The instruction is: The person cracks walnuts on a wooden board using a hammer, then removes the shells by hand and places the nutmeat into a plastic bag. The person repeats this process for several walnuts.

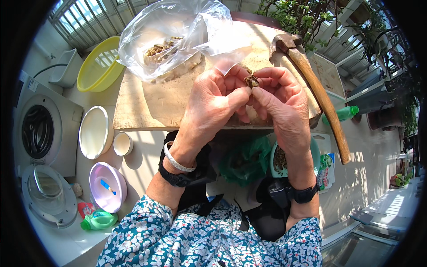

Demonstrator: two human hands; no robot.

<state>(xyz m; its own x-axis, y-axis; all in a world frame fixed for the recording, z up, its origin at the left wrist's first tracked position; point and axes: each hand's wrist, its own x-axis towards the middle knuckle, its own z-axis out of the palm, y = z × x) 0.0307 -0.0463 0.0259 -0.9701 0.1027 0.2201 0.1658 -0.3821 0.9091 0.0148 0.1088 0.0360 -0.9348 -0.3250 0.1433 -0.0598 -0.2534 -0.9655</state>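
Above the near edge of a wooden board (147,104), my left hand (213,95) and my right hand (282,95) meet, thumbs and fingertips closed on a small dark brown nut-like piece (251,81). Its surface looks broken, with a pale patch; its exact kind is too small to tell. Just beyond my left hand lies a clear plastic bag (191,26), holding a heap of yellow-brown bits (162,50). To the right of my right hand, a hammer (313,80) with a long wooden handle lies across the board, its handle reaching past the edge.
Below the board are a green plastic bag (246,160) and a pale green basin (315,155) with brown bits. On the left stand a yellow basin (82,80), white basin (95,133), purple basin (106,200), small cup (123,143) and washing machine (66,133). Plants (307,15) grow behind.
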